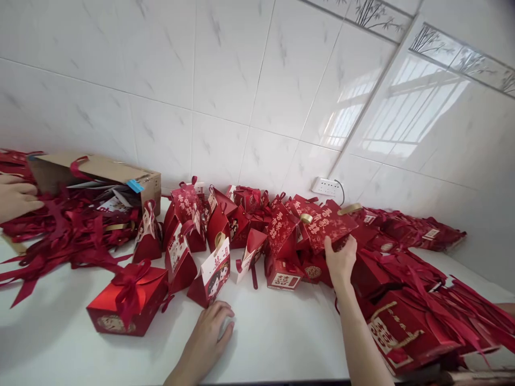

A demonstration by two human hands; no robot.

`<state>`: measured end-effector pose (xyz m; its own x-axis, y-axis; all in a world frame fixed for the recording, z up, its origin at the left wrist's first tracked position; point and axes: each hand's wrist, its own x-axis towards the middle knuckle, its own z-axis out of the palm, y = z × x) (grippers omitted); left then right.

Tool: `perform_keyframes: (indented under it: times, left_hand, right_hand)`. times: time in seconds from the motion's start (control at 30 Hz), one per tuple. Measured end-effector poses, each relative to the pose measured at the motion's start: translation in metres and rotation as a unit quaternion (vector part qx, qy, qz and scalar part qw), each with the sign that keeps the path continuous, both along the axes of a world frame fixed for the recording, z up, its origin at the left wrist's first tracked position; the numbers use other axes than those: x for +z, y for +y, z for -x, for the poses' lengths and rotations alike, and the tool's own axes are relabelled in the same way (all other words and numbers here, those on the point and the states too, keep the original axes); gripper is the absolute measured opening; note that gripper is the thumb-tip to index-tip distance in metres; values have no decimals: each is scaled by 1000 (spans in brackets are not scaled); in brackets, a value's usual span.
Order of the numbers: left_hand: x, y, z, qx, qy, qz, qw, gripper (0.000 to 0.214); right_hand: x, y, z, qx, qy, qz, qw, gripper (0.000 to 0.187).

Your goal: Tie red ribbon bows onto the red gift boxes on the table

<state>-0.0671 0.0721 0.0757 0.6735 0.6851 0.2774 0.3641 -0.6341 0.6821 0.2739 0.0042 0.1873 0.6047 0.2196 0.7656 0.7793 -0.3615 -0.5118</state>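
Note:
My right hand [341, 260] reaches forward and grips the lower edge of a flat red gift box with gold characters [322, 222], lifting it above a heap of red boxes [249, 225]. Near the front of the white table [273, 338] my left hand [211, 332] rests palm down, fingers loosely curled, holding nothing. Just ahead of it stands a small red and white folded box [211, 276]. A closed red box tied with a ribbon bow [127, 300] sits to the left.
Another person's hand [16, 197] lies at the far left on a pile of red ribbons [60, 230], beside a cardboard carton [100, 174] on its side. Flat red boxes and ribbons [418, 300] are stacked at the right. A wall socket [325, 186] sits on the tiled wall.

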Motion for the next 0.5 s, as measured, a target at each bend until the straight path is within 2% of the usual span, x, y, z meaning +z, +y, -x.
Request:
perform_keyframes:
  times: [0.13, 0.33, 0.4, 0.5]
  left_hand:
    - [0, -2, 0, -3, -1, -1, 1000, 17]
    - [2, -6, -1, 1, 22, -8, 1000, 16]
    - [3, -9, -2, 2, 27, -10, 1000, 17]
    - [4, -12, -3, 0, 37, -13, 999, 16]
  right_hand:
    - [-14, 7, 4, -7, -7, 46, 999, 55]
    - [-22, -3, 7, -21, 0, 119, 993, 46]
    - [-29, -2, -4, -11, -22, 135, 991, 50]
    - [-42, 6, -27, 5, -10, 120, 993, 67]
